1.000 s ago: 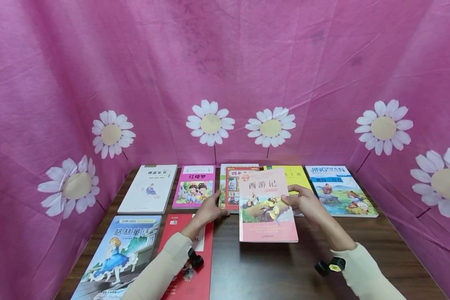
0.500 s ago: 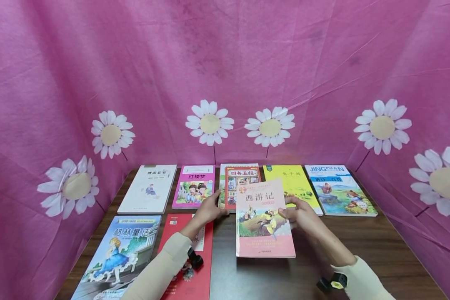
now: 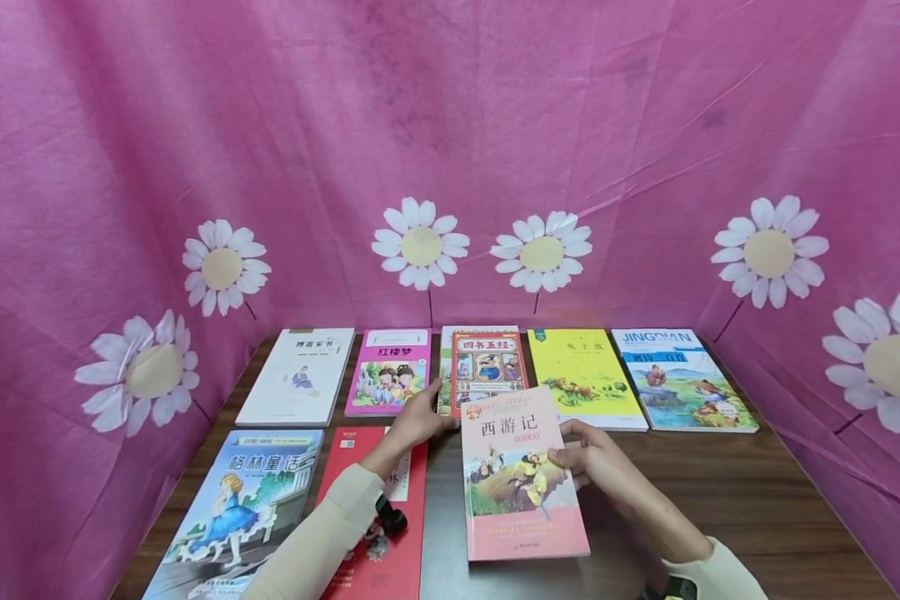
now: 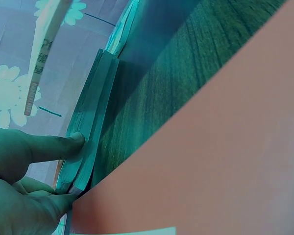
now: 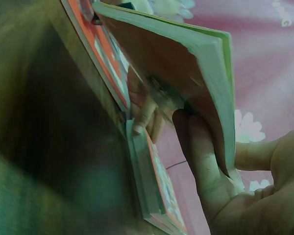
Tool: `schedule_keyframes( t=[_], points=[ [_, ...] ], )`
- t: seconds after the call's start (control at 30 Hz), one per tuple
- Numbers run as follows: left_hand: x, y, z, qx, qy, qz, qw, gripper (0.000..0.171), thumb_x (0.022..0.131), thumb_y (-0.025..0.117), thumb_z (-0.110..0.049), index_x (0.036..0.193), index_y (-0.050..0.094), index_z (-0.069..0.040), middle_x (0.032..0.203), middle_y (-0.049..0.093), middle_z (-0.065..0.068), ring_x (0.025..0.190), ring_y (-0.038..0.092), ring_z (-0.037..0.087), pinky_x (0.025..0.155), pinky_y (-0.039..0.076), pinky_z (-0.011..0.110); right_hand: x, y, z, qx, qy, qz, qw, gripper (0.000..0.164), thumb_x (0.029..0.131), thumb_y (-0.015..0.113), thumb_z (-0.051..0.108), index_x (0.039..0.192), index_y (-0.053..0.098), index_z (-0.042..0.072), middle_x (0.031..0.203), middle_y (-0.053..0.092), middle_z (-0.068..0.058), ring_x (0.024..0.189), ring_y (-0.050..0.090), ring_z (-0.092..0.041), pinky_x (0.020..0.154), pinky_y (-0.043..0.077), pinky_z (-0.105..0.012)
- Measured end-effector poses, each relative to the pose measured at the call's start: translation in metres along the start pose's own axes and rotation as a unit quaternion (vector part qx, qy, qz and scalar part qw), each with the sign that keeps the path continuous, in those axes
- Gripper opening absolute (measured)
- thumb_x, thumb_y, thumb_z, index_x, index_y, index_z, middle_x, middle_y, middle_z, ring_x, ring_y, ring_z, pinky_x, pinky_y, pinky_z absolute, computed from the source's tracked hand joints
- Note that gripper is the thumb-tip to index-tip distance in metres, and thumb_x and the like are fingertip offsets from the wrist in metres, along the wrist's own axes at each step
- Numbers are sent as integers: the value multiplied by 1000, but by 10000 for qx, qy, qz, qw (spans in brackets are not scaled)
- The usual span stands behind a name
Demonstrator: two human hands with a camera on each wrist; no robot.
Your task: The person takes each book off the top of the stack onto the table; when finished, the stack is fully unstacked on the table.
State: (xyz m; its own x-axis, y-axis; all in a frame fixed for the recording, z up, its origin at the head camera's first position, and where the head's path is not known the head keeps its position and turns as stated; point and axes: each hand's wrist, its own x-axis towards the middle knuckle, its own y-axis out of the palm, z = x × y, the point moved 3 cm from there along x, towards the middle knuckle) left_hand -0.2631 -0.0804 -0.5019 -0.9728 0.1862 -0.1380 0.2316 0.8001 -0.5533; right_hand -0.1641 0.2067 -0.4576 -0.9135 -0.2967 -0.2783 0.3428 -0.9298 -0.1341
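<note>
My right hand (image 3: 603, 467) pinches the right edge of a pink paperback storybook (image 3: 521, 508), thumb on the cover and fingers beneath. The paperback (image 5: 171, 54) is raised over the table and tilted, as the right wrist view shows. My left hand (image 3: 414, 423) is at the near left corner of two stacked books, a red-covered book (image 3: 487, 367) on top of a larger picture book (image 3: 447, 379). In the left wrist view its thumb lies straight against the page edges of the stack (image 4: 95, 112), and other fingers touch around the corner. The pink book overlaps the stack's lower part in the head view.
Along the back lie a white book (image 3: 296, 400), a magenta book (image 3: 386, 400), a yellow book (image 3: 577, 358) and a blue picture book (image 3: 667, 358). A blue storybook (image 3: 195, 542) and a red book (image 3: 412, 533) lie front left on the wooden table (image 3: 750, 517). Behind hangs a pink curtain (image 3: 450, 125).
My right hand has brought the pink book toward me and slightly left, uncovering the yellow book and most of the red one. My left hand has stayed at the stack's corner.
</note>
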Motion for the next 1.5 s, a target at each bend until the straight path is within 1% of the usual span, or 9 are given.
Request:
schedule_keyframes(
  t=[0.3,0.47,0.77,0.9,0.97,1.1,1.2,1.37,1.5],
  points=[
    [1,0,1,-85,45,20,10000,96,89,85,-13,166,30,0,172,32,23,158,33,43,129,32,56,-7,14,-16,210,205,306,9991,31,101,62,12,122,48,-5,86,77,-4,71,74,-16,60,62,-33],
    [1,0,1,-56,-19,35,10000,96,88,85,-13,167,30,-2,172,34,22,158,34,43,128,33,57,-6,22,-33,210,471,250,9984,31,100,61,12,123,47,-5,88,76,-6,73,74,-17,61,62,-32],
    [0,0,1,-75,-100,25,9999,98,88,86,-15,167,31,-4,172,34,21,158,34,42,128,33,58,0,32,-52,-188,538,-109,9983,35,99,65,9,124,48,-10,87,80,-12,70,76,-21,58,63,-38],
    [0,1,1,-118,-103,63,9999,97,88,86,-16,167,30,-4,172,34,21,158,33,43,127,34,58,1,38,-50,-758,472,-285,9956,37,99,68,10,125,51,-10,82,77,-9,69,75,-21,57,64,-39],
    [0,1,2,-143,-124,75,9998,97,89,86,-16,168,30,-5,172,34,20,159,33,42,127,34,58,1,41,-45,-1347,363,-430,9893,36,99,71,13,123,56,-8,76,73,-7,61,71,-20,52,60,-36],
    [2,1,2,-151,-151,73,9997,98,89,86,-16,168,30,-5,172,34,20,159,33,41,127,35,58,0,44,-37,-2862,264,-938,9532,32,97,78,25,114,66,1,66,60,-2,47,56,-14,43,42,-27],
    [1,1,1,-154,-156,60,9997,97,89,86,-15,168,30,-5,172,34,20,159,33,41,127,35,57,0,44,-35,-3353,336,-1166,9342,33,95,81,28,110,65,4,61,58,-2,41,53,-13,42,38,-26],
    [0,0,1,-131,-177,76,9997,97,89,86,-15,168,30,-5,172,34,20,159,32,40,128,34,57,2,46,-38,-3079,337,-1163,9437,33,93,83,20,111,59,3,57,60,-4,35,55,-13,38,42,-26],
    [2,0,2,-52,-108,60,9999,95,89,85,-15,167,32,-4,171,36,21,157,36,40,125,39,57,4,46,-39,-2874,227,-1141,9507,35,92,84,16,112,59,2,58,60,-4,35,56,-13,37,44,-27]
  ],
)
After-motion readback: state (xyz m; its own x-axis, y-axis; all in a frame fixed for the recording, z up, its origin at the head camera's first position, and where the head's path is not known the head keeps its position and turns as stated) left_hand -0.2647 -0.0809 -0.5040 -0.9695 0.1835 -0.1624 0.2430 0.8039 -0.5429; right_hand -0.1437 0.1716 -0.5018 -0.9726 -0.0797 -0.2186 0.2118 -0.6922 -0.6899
